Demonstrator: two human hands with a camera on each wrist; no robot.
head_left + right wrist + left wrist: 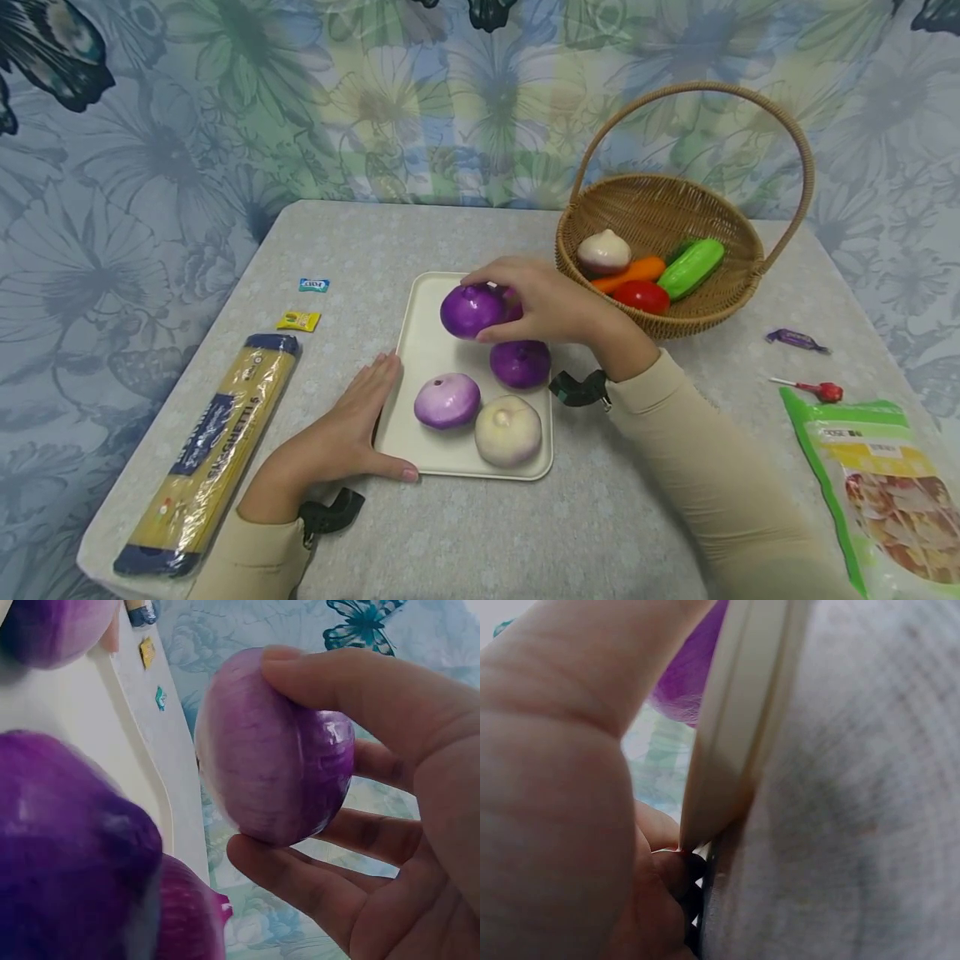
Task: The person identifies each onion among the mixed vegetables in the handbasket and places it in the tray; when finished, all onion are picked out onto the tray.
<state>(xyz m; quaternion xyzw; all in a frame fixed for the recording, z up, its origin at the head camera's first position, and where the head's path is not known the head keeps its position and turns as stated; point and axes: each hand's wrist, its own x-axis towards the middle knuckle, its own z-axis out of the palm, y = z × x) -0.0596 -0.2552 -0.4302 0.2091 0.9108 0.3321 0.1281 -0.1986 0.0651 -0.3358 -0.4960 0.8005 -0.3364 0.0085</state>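
While the right hand (pixel 551 308) hovers over the far end of the cream tray (pixel 431 350), its fingers and thumb curl round a deep purple onion (pixel 471 310) and hold it just above the tray's surface; the right wrist view shows the same onion (pixel 274 750) pinched between thumb and fingertips, with the palm behind it. Another purple onion (pixel 521 363) sits on the tray right below that hand, and nearer the person lie a paler purple-and-white onion (pixel 447 400) and a cream-white one (pixel 507 430), just beside each other. The left hand (pixel 348 429) lies flat on the table (pixel 525 533) against the tray's left edge, fingers straight and thumb stretched along the near rim, gripping nothing; the left wrist view shows the rim (pixel 735 720) pressed close to the palm.

Behind the tray to the right stands a wicker basket (pixel 675 208) with a tall handle, holding a white onion (pixel 603 250), a carrot (pixel 633 272), a green cucumber (pixel 692 267) and a red tomato (pixel 642 296). A spaghetti packet (pixel 213 446) lies at the table's left side, with two small sweets (pixel 298 320) beyond it. On the right are a purple-wrapped sweet (pixel 797 339), a red lollipop (pixel 817 389) and a green snack bag (pixel 885 483).
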